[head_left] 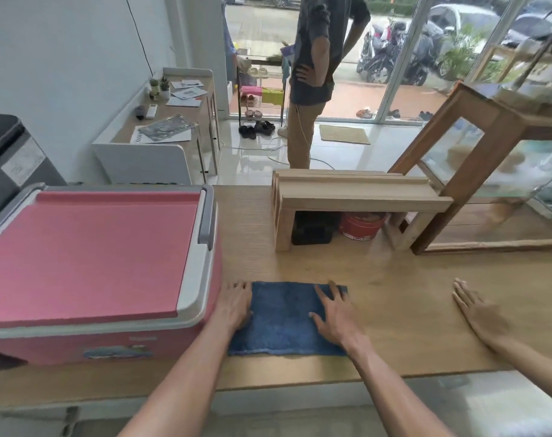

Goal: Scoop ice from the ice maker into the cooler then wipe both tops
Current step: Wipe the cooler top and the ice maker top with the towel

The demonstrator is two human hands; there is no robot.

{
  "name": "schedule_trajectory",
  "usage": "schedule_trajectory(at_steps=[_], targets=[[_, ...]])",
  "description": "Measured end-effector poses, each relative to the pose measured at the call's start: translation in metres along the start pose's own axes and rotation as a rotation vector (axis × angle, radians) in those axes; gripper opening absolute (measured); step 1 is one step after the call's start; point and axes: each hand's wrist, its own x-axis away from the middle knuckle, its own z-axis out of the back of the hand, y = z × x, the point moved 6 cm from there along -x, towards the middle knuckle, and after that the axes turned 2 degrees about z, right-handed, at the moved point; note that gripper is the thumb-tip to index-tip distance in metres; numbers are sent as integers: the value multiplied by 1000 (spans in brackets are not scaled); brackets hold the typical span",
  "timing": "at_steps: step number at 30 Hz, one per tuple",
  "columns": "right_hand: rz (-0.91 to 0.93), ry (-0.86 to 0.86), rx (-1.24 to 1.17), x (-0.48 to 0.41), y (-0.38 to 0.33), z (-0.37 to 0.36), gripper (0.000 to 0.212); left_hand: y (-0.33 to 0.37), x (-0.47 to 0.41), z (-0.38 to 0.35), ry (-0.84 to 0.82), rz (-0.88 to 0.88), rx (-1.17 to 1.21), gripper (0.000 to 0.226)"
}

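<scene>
Pressing the blue cloth (282, 323) to the table (400, 313), both hands spread flat: left hand (235, 305) at its edge, right hand (334, 316) on top. Pink cooler (48, 345), lid (88, 253) shut, just left of them. Wiping step, I'd say; next, bunch the cloth and lift it onto that lid.

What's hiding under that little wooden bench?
A red round tub and a black boxy thing sit under the light wooden bench. Shadow hides what the black thing is.

The ice maker (4, 156) and the cooler (88, 257) are both cut off by the left edge. A third hand (478, 313) at far right is blurred.
</scene>
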Motion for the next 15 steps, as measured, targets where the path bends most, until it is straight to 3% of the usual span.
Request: schedule_trajectory(at_steps=[4, 6, 9, 11, 15], targets=[[18, 35, -2, -9, 10, 5, 79, 6, 1, 20, 91, 35, -60, 38], [6, 73, -25, -8, 11, 9, 71, 11, 2, 25, 113, 37, -56, 28], [8, 124, -88, -5, 10, 20, 33, 12, 9, 33, 94, 24, -23, 26], [5, 63, -137, -3, 13, 31, 15, 11, 12, 45, 61, -18, 23, 28], [36, -37, -83, 9, 13, 75, 15, 4, 20, 82, -76, -74, 165, 36]])
